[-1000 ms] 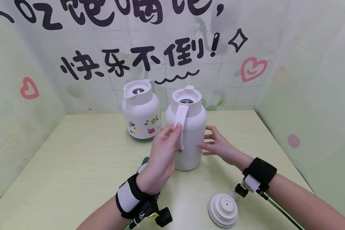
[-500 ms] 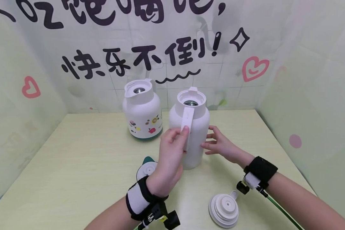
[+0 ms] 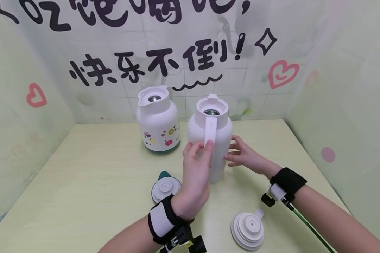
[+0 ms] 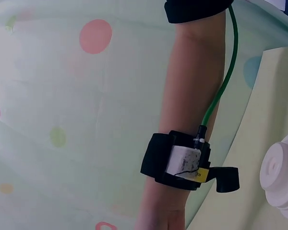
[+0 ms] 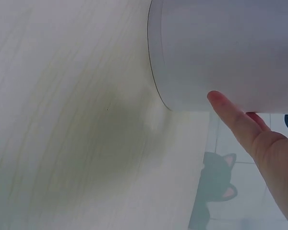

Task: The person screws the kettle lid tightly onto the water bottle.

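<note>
The tall, round, white plastic jug (image 3: 221,138) on the pale wooden table (image 3: 98,168) has turned (its handle (image 3: 210,129) faces the person now), so the turning seems to work. The left hand (image 3: 196,175) grips the handle; the right hand (image 3: 248,158), loosely spread, touches the jug's side.

- Short jug (image 3: 158,123): uncovered, fruit prints, green base, standing at the table's back
- Green-tabbed lid (image 3: 165,187): partly hidden, near the table's middle
- White lid (image 3: 248,230): front right
- Table (image 3: 98,182): pale wood grain
- Back wall (image 3: 114,105): black lettering (image 3: 164,63), pink heart (image 3: 282,78)
- Right wall (image 3: 351,112): purple dot (image 3: 328,154)
</note>
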`<action>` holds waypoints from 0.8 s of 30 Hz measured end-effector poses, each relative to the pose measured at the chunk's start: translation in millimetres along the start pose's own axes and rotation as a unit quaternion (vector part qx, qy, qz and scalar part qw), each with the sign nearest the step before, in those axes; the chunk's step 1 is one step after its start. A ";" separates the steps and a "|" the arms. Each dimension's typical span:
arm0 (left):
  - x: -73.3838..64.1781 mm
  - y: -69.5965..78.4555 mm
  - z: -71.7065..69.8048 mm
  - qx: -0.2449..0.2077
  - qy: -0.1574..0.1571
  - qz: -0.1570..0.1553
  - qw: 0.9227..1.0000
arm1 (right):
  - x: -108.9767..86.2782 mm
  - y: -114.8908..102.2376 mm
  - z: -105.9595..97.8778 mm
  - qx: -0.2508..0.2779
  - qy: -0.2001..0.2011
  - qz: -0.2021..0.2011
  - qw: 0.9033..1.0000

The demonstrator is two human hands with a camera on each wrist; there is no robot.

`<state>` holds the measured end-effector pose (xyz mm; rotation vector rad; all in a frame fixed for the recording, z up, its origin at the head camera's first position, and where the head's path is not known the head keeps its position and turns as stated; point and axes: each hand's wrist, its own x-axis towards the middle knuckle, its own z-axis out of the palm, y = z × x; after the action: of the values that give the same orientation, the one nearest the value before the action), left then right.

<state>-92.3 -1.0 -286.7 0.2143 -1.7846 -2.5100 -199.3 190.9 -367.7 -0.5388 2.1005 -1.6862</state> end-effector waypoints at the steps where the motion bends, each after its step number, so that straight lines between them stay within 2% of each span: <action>1: -0.9 -0.7 1.0 0.000 0.000 0.000 1.000 | 0.5 -0.1 -1.1 -0.001 -0.003 0.000 1.000; 11: -6.9 -5.8 3.4 0.012 -0.007 0.012 1.000 | 3.4 0.4 -8.3 -0.007 -0.021 -0.001 1.000; 24: -4.4 -7.2 -7.8 0.099 -0.024 0.038 0.994 | 2.4 1.1 -6.3 -0.002 -0.023 -0.003 1.000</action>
<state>-86.6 -5.3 -295.6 0.0928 -2.0206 -2.3069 -204.6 195.1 -367.7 -0.5812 2.0722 -1.6579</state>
